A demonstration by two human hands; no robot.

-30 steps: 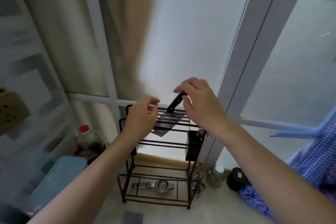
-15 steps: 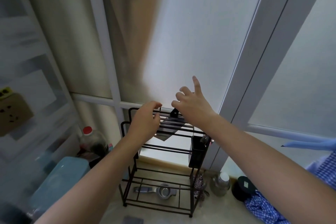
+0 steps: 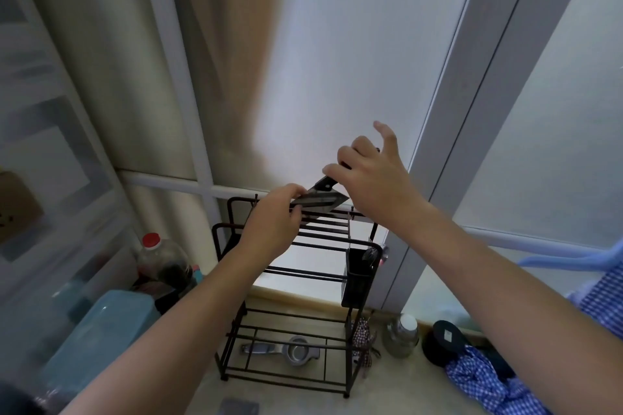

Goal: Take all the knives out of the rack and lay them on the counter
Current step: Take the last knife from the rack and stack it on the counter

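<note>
The cleaver sits just above the top rails of the black wire rack, blade tilted with its handle pointing up and away toward the window behind the rack. The right hand is wrapped around the dark handle with thumb and curled fingers, while its index finger sticks out loose; the left hand pinches the flat of the blade at the end nearest the rack's left side, thumb on top. The step in hand looks like drawing this knife clear of the rack. To do it well, the right hand should take the whole weight with all its fingers closed round the handle, since a partial grip on a heavy blade can twist. The left hand would best keep to the flat and the spine, never the edge, and let go once the blade is free of the rails. Lifting straight up along the slot should keep the blade from catching on the wires. Whether other knives remain cannot be told, though the black holder on the rack's right side shows some utensil tops. The counter in front of the rack's feet looks a fair place to lay the cleaver flat.
</note>
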